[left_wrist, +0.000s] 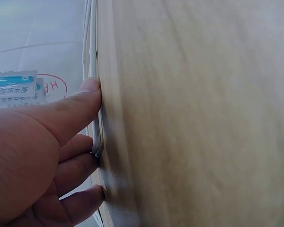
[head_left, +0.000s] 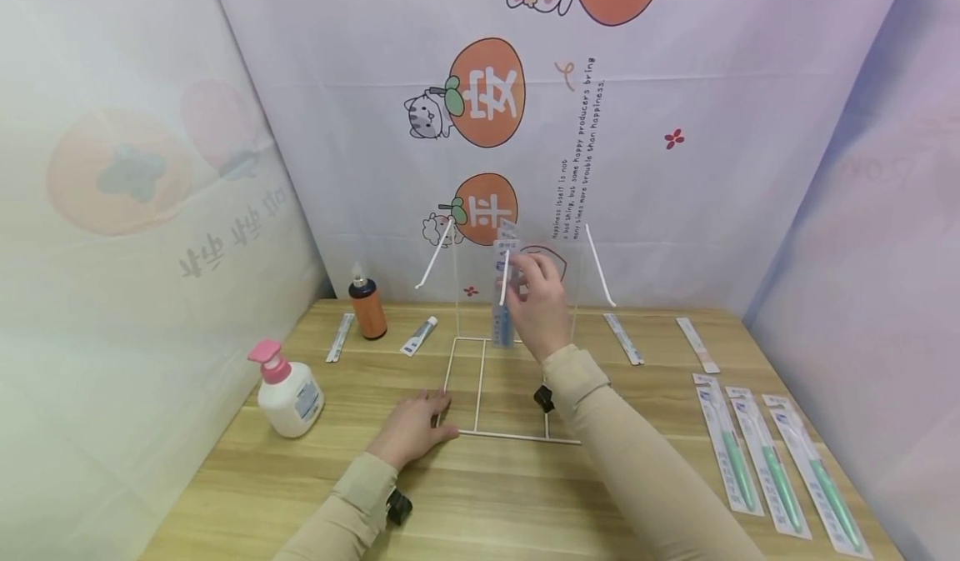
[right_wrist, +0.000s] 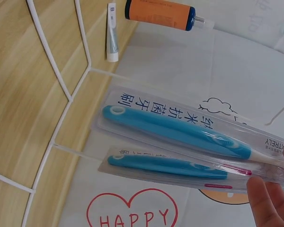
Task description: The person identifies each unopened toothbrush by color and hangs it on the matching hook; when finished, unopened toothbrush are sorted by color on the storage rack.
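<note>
My right hand [head_left: 542, 307] pinches a packaged blue toothbrush [right_wrist: 175, 130] beside the middle hook [head_left: 505, 279] of a white wire rack. Thumb and fingertips are at the pack's upper part, partly out of frame in the right wrist view. Close behind it is a second packaged blue toothbrush [right_wrist: 165, 165]. Whether the front pack is threaded on the hook I cannot tell. Down at the front left corner of the rack base [head_left: 517, 437], my left hand [head_left: 411, 429] rests with spread, slightly bent fingers; its thumb [left_wrist: 87, 90] touches the wire.
Left of the rack stand a white pump bottle [head_left: 291, 398] and an orange bottle [head_left: 368, 309]. A toothpaste tube [head_left: 419, 336] and slim packs [head_left: 340, 338] lie at the back. Several green packaged toothbrushes [head_left: 776, 465] lie on the right. Side hooks [head_left: 600, 267] jut forward. A printed curtain [head_left: 360, 169] hangs behind.
</note>
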{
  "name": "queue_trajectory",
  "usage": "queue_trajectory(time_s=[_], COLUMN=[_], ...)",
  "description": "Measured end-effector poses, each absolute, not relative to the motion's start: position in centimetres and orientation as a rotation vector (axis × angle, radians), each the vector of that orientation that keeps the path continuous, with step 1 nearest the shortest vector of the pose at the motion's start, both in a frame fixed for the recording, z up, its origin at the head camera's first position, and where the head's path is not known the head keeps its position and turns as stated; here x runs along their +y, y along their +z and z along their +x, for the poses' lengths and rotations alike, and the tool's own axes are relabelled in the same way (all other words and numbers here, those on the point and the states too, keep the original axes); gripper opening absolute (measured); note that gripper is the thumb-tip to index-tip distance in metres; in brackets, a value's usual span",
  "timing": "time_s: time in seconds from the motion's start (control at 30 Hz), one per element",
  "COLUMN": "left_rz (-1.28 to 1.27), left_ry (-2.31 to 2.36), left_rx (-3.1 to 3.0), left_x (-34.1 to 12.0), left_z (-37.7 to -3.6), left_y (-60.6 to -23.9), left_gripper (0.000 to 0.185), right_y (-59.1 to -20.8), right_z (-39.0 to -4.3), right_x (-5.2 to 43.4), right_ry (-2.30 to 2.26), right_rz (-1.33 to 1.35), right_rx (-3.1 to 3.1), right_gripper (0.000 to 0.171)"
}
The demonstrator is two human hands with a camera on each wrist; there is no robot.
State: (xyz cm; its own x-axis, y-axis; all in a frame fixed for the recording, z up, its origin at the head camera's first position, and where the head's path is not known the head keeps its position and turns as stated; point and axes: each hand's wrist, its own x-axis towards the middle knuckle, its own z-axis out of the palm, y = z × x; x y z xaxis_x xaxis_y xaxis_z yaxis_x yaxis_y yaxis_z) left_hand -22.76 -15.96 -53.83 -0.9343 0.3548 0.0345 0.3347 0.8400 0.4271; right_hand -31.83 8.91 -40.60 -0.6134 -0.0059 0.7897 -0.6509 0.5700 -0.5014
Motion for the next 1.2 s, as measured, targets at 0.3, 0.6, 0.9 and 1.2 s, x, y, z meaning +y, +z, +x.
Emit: queue_trajectory(time_s=[0.3, 0.6, 0.9, 1.2], left_rz=[0.56, 0.557, 0.558, 0.552], left_ry=[0.678, 0.661, 0.66, 0.691], left_rx=[2.973, 2.98, 2.977, 2.964], left_x=[-15.9, -15.9, -16.0, -15.9], left_z=[-22.6, -22.6, -22.7, -22.5], left_y=[-53.7, -53.7, -54.0, -53.9], left_gripper=[0.066, 0.067, 0.065, 0.065], right_y=[-40.5, -40.8, -41.8, -43.7], right_z=[-31.6, -31.6, -30.9, -29.3], right_x=[9.0, 9.3, 11.5, 17.7], right_ry=[1.034, 1.001, 1.094, 1.011], right_rz=[0.51, 0.534, 0.557, 0.491], right_rx=[-2.046, -2.007, -1.983, -2.039], right_gripper=[0.041, 0.043, 0.045, 0.046])
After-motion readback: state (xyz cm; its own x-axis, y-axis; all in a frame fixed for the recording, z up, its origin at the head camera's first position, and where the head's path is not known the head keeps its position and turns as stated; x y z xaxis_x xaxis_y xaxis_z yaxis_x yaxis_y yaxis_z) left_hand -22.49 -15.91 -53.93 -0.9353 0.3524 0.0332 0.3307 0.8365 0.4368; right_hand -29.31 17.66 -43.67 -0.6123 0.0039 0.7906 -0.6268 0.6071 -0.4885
